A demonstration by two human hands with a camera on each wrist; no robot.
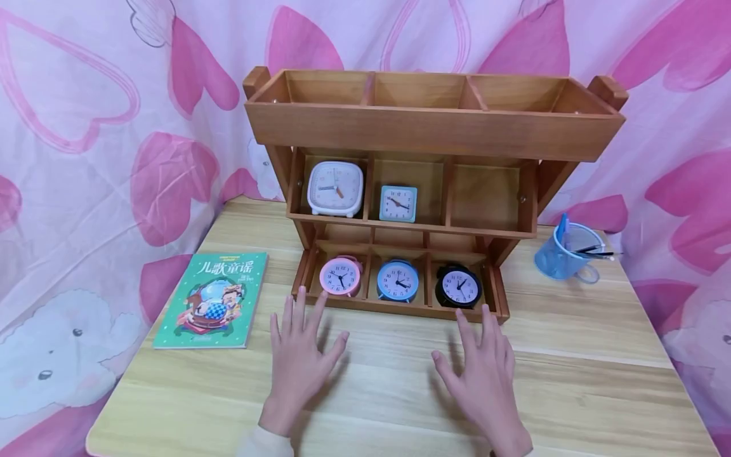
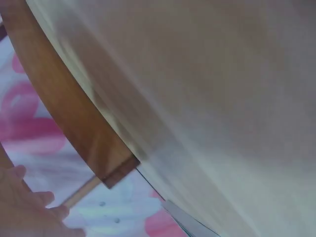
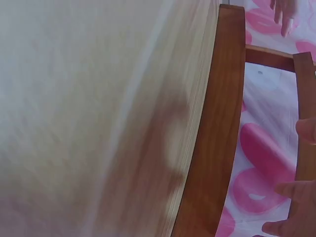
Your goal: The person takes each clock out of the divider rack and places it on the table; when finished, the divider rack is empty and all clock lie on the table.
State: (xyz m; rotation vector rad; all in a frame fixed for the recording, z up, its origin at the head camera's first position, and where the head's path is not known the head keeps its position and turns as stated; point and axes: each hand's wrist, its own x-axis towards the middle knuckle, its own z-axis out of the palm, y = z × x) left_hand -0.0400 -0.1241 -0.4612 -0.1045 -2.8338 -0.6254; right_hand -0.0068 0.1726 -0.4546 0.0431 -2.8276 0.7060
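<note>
My left hand (image 1: 299, 362) is held over the table with its fingers spread, fingertips near the lower front edge of a wooden shelf (image 1: 434, 136), below a pink alarm clock (image 1: 340, 277). Spread likewise, my right hand (image 1: 482, 374) points towards a black alarm clock (image 1: 459, 287) in the bottom right compartment. Both hands hold nothing. Between these two clocks sits a blue alarm clock (image 1: 398, 280). On the middle tier, a white square clock (image 1: 335, 188) occupies the left compartment and a small teal-edged clock (image 1: 398, 204) the centre one.
To the left on the table (image 1: 571, 393) lies a green children's book (image 1: 212, 301). A blue mesh cup (image 1: 562, 257) with pens stands right of the shelf. Behind everything hangs a pink heart-patterned cloth (image 1: 205, 70). The shelf's top tier has three compartments.
</note>
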